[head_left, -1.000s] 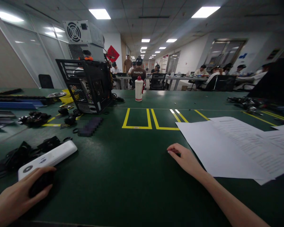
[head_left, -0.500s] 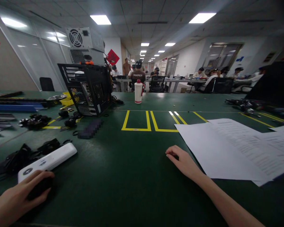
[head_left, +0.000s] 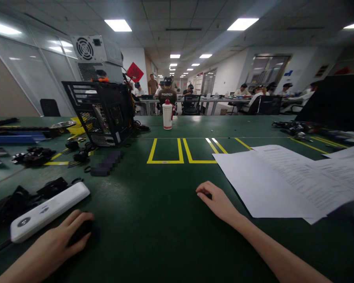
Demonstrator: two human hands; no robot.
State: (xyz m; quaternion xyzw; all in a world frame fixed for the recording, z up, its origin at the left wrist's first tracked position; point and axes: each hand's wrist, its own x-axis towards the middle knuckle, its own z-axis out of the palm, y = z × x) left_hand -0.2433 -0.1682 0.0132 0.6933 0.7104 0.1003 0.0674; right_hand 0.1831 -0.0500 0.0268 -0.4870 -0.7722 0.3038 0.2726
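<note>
My left hand (head_left: 61,237) hovers over or rests on the green tabletop (head_left: 147,220), at the lower left. Its fingers are bent and the thumb stands apart from them; the space between is dark, and no held object can be made out there. Just beyond it lies a long white power bank-like device (head_left: 51,210) with a round dark spot at its near end. My right hand (head_left: 218,200) rests on the table with fingers curled and the thumb tip close to the index finger, holding nothing visible. White printed sheets (head_left: 253,184) lie to its right.
A black computer case (head_left: 106,114) carries power supplies (head_left: 97,51) at the back left. Black cables (head_left: 11,204) and a pixelated dark item (head_left: 106,163) lie on the left. A white bottle (head_left: 167,116) stands behind yellow tape marks (head_left: 165,162). People sit at far tables.
My left hand has slid right, off the white device's near end. The right hand keeps its curled pose. The view has turned slightly to the right.
</note>
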